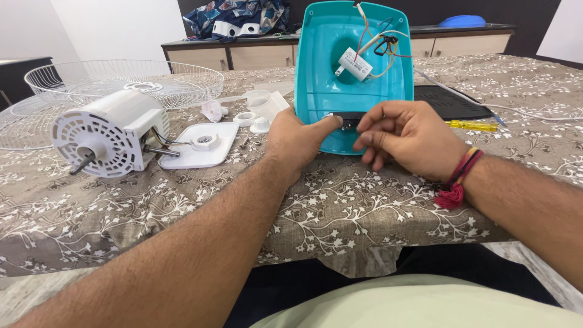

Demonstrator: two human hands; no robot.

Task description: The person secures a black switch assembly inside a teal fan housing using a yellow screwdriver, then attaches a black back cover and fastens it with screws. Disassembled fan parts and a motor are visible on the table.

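**A:** Patterned cloth over the worktop (376, 212), cabinets along the back wall, and we're looking down at a fan taken well apart. What have the hands got?

**B:** Both are at the near lower edge of the turquoise base shell (328, 73), which stands tilted up with its hollow side facing us. The left hand (297, 138) presses thumb and fingertips against the small black switch block (347, 119) on that edge. The right hand (408, 136) comes in from the other side, fingers curled and pinching toward the same block.

**A:** Are the grips closed on it?

**B:** Left looks loosely closed, thumb laid on the part. Right is half curled; whether those fingertips actually clasp the block or just touch it, I can't tell from this angle.

**A:** How far along is the job?

**B:** By my reading, somewhere mid-way. Inside the shell a white capacitor (355, 64) hangs on loose coloured wires (382, 42), nothing tidied. The white motor (109, 133) lies on its side to the left, well apart, beside a white cover plate (203, 146) and the wire guard (121, 82). Small white caps (252, 118) sit near the shell, and a yellow screwdriver (473, 126) rests to the right, untouched.
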